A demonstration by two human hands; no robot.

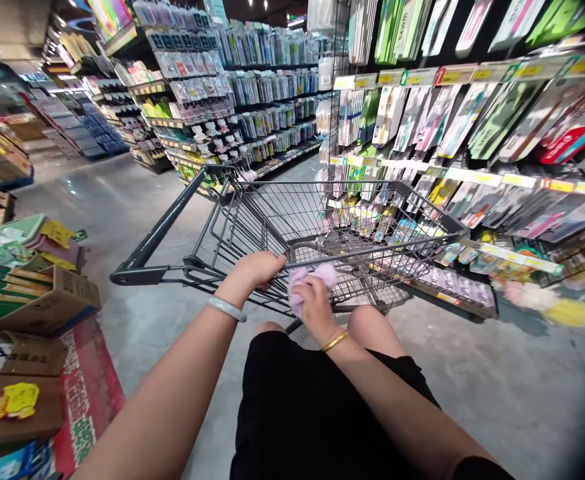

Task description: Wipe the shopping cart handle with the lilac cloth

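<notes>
A grey wire shopping cart (397, 207) lies tipped on its side in a shop aisle, its dark handle bar (165, 223) pointing left. My left hand (259, 267) grips a wire edge of the cart's basket; a pale bangle sits on that wrist. My right hand (315, 300) holds a crumpled light purple cloth (317, 275) pressed against the cart's wire frame. A gold bangle circles the right wrist. My knees and black shorts show just below the hands.
Shelves of packaged goods (472, 113) hang on the right, close behind the cart. More shelving (232, 87) stands at the back. Cardboard boxes of goods (37, 300) sit on a red platform at the left. Grey floor (497, 373) stretches between.
</notes>
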